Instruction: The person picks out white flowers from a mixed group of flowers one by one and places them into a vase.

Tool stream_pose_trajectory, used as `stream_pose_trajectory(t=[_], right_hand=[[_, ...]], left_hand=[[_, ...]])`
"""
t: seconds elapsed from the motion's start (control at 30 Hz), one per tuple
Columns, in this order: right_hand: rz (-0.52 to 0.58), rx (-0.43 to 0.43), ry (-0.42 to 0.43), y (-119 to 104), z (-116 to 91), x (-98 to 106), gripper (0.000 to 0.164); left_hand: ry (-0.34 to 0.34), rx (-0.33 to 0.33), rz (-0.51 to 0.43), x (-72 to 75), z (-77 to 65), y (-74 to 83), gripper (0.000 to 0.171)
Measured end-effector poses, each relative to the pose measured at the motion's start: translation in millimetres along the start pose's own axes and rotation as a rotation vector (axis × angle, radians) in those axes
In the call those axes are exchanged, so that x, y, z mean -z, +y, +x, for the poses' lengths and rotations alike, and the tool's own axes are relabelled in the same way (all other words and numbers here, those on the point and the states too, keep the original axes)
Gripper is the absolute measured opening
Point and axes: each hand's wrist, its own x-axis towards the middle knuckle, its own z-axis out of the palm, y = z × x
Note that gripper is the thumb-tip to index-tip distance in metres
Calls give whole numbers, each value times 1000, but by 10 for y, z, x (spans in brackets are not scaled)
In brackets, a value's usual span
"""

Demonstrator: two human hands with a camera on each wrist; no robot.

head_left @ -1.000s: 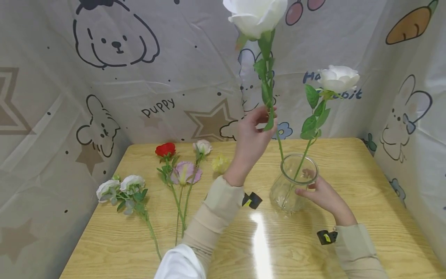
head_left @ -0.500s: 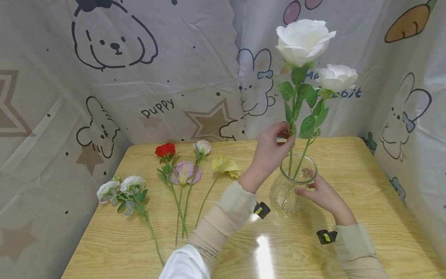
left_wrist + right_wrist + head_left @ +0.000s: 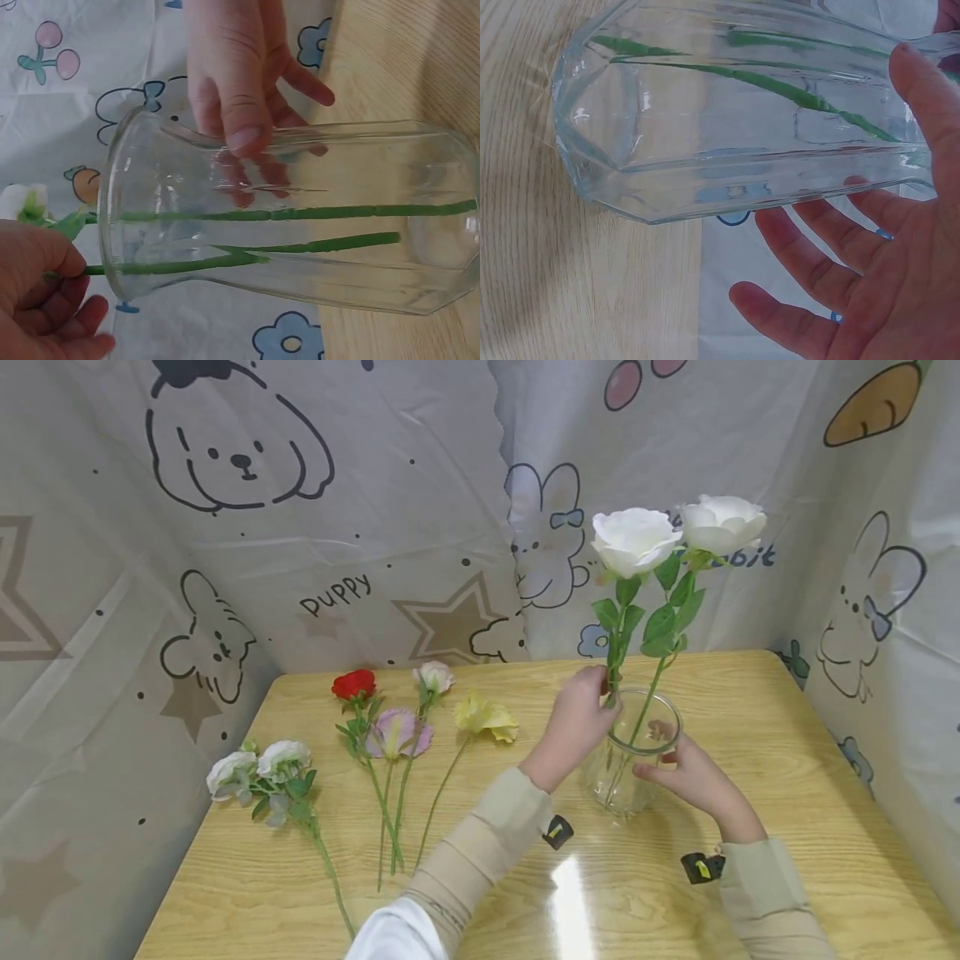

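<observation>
In the head view, my left hand (image 3: 576,720) pinches the green stem of a white rose (image 3: 633,543) at the left side of the rim of a clear glass vase (image 3: 597,777). The left wrist view shows that rose's stem (image 3: 180,265) inside the neck, its tip short of the vase bottom. A second white rose (image 3: 722,523) leans to the right in the vase, its stem reaching near the base. My right hand (image 3: 697,779) holds the vase from the right. Thumb and some fingertips touch the glass in the right wrist view; the little finger stands away.
Left on the wooden table (image 3: 495,893) lie a red flower (image 3: 354,684), a pale pink one (image 3: 434,677), a purple one (image 3: 397,733), a yellow one (image 3: 483,717) and a white-flowered stem (image 3: 285,760). Printed cloth (image 3: 420,510) surrounds the table.
My left hand has moved right and down with the white rose, lowering its stem into the vase. The bloom now stands beside the other. My right hand has stayed on the vase.
</observation>
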Motion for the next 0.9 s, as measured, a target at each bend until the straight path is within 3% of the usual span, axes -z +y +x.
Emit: stream_pose_trajectory(t=[0.13,0.33,0.57,0.9], right_hand=[[10,12,-4,-2,-1,-7,65],[35,36,-6,3,7,-10,63],[18,38,-2,9,9,-10,67],[14,19,-2,7,2,-16,72]], left_hand=[[-22,-28,134,-26,-40,-17,11],[-57,-45,213,-5,-100,-35,17],[-155,54,224,47,-137,-46,21],[-161,141,220,200,-212,-194,21]])
